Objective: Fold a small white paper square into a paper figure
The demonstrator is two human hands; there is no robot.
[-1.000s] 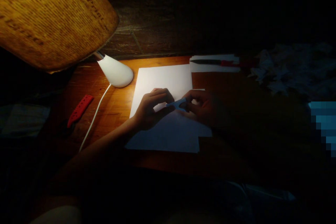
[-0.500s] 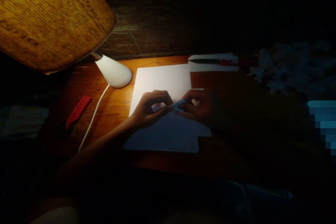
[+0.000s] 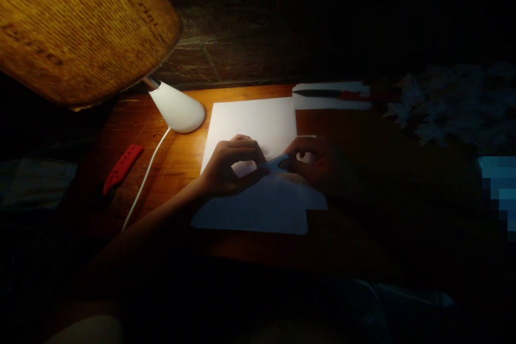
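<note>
as a lamp (image 3: 177,110) with a brown, printed shade lights a wooden desk (image 3: 169,172), a small, pale piece of paper (image 3: 279,162), narrow and slightly bent, its surface bluish in shadow, is held above white sheets (image 3: 253,123). in the head view, the left hand (image 3: 229,164) pinches its near-left end between thumb and fingers; the right hand (image 3: 312,161) pinches the other end. beyond them, a red-handled knife (image 3: 320,93) lies on smaller sheets (image 3: 355,103), near a dim heap of pale paper shapes (image 3: 443,110).
</note>
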